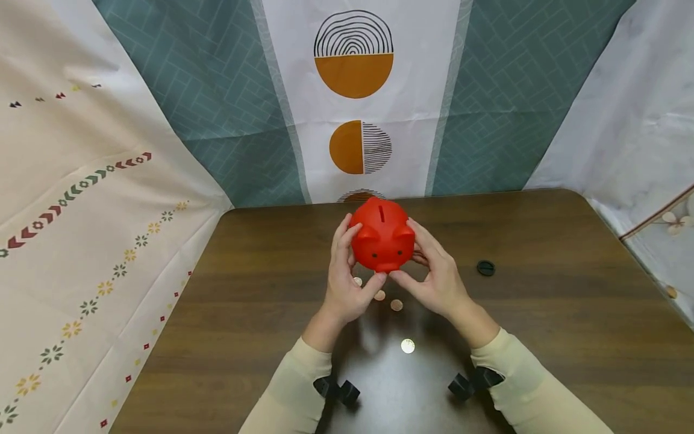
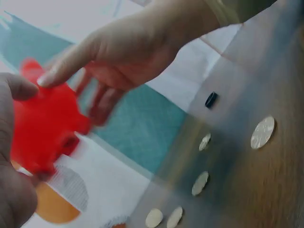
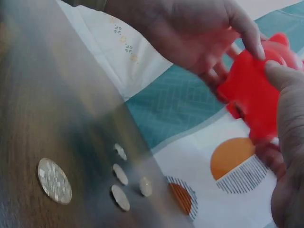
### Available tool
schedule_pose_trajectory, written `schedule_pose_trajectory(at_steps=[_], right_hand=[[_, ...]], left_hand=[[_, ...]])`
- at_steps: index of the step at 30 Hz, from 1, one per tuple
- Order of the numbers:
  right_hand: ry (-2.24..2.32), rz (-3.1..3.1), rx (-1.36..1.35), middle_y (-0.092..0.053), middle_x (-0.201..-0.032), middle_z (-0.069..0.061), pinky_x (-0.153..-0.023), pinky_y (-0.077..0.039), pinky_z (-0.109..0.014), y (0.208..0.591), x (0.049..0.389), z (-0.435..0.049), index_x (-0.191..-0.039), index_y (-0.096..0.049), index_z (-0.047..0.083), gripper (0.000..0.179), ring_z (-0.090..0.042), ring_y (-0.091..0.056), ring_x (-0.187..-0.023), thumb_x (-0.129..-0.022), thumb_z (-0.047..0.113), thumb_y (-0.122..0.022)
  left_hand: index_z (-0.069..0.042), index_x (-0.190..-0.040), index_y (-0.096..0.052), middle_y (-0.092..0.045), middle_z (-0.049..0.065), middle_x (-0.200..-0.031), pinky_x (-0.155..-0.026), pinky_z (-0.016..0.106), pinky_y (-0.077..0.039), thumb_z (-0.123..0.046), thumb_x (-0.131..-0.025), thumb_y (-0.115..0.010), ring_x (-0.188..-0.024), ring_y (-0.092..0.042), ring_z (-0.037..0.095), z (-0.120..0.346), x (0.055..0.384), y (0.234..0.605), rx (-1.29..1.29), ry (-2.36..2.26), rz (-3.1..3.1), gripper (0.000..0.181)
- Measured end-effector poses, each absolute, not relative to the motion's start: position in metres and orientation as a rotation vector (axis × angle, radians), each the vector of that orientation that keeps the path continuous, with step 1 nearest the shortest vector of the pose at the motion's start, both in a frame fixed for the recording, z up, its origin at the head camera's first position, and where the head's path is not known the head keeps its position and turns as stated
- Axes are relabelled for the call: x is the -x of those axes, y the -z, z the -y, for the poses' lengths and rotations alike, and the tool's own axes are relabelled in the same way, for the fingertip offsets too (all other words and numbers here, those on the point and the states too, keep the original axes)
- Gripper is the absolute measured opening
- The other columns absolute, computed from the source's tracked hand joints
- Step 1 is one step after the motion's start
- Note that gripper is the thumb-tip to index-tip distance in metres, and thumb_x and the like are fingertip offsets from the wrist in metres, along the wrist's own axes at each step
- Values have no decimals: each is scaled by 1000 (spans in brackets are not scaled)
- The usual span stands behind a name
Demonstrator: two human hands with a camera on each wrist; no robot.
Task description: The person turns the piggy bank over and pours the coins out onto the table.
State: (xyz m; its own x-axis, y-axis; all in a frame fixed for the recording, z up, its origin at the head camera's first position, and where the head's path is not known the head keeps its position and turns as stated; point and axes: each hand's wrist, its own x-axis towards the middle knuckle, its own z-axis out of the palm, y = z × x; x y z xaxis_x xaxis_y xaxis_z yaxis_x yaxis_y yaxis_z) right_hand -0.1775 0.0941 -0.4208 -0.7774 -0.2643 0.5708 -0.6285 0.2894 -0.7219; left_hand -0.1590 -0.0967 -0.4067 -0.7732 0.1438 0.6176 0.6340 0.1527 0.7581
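Observation:
A red piggy bank (image 1: 382, 235) is held up above the table between both hands, its coin slot on top and its snout towards the head camera. My left hand (image 1: 347, 283) grips its left side, thumb by the snout; my right hand (image 1: 436, 277) grips the right side the same way. In the left wrist view a dark round opening (image 2: 70, 144) shows on the piggy bank's underside. Below it on the table lie several coins, among them a bright coin (image 1: 408, 346) nearest me and a copper-toned coin (image 1: 397, 305). The piggy bank is blurred in the left wrist view.
A black round stopper (image 1: 486, 268) lies on the brown wooden table (image 1: 260, 313), right of the hands. Patterned cloths (image 1: 217, 90) hang behind the table and on both sides. Black wrist mounts (image 1: 349, 393) sit on both sleeves.

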Motion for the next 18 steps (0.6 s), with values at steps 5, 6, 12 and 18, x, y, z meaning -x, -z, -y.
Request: schedule_pose_trajectory(at_steps=[5, 6, 12, 18], right_hand=[[-1626, 2521, -627, -58, -130, -5, -73, -57, -29, 430, 181, -95, -149, -34, 30, 78, -15, -69, -81, -83, 38, -74], [-1643, 2543, -609, -58, -129, -5, -72, -57, -29, 431, 182, -96, -149, -34, 29, 78, -15, -69, -79, -83, 39, -74], [-1660, 2543, -597, -56, -132, -3, -74, -57, -33, 433, 183, -95, -149, -33, 32, 79, -18, -69, -81, -83, 40, -75], [-1460, 2233, -805, -48, -142, -6, -81, -56, -40, 424, 179, -95, -150, -36, 20, 86, -23, -64, -103, -77, 17, -82]], left_hand=[[1, -146, -29, -38, 18, -143, -86, 49, -52, -3, -83, -69, -117, -52, 37, 98, 152, 397, 496, 1811, 2296, 74], [1, -146, -28, -39, 18, -142, -86, 50, -52, -3, -84, -68, -116, -52, 38, 98, 151, 395, 463, 1845, 2324, 74], [2, -147, -26, -37, 19, -143, -88, 50, -51, -3, -85, -68, -120, -50, 38, 97, 150, 393, 452, 1863, 2342, 75], [0, -143, -30, -23, 17, -152, -96, 48, -46, 0, -77, -68, -130, -42, 34, 96, 157, 402, 747, 1689, 2044, 76]])
